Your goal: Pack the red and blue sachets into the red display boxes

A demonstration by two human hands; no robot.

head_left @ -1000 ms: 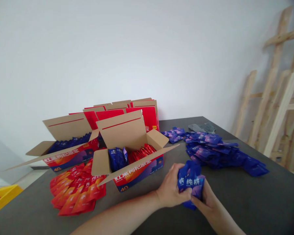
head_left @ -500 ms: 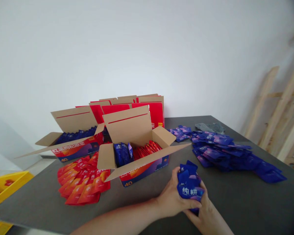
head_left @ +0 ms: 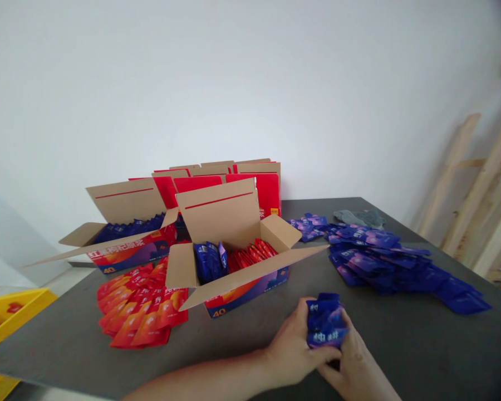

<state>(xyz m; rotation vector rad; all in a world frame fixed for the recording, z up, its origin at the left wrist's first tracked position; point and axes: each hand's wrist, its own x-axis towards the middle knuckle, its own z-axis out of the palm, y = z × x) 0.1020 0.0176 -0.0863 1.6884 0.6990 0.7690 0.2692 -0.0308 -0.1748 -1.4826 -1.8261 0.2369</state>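
I hold a bundle of blue packets point(head_left: 326, 323) between two bare hands above the near part of a dark desk point(head_left: 242, 334), in front and to the right of an open carton point(head_left: 242, 296). The left hand point(head_left: 292, 346) is closed around one side of the bundle, its thumb across the lower front; the right hand point(head_left: 354, 356) presses against the opposite side. The fingers point(head_left: 301, 312) are parted only by the bundle's width, though I cannot tell how those behind it are placed.

Inside the open carton, marked "40", blue packets point(head_left: 209, 262) stand at the left and red packets point(head_left: 256, 253) at the right. A second open carton point(head_left: 129, 253), to its left, carries a row of blue packets, with red boxes point(head_left: 271, 192) grouped behind the pair. Red-orange packets point(head_left: 146, 312) lie fanned out on the desk just left of the nearer carton. On the far right of the desk I see a heaped blue pile point(head_left: 376, 262), a smaller blue cluster point(head_left: 309, 225) and crumpled grey material point(head_left: 361, 218). A yellow bin point(head_left: 20, 317) sits at left; wooden frames point(head_left: 446, 184) lean at right.
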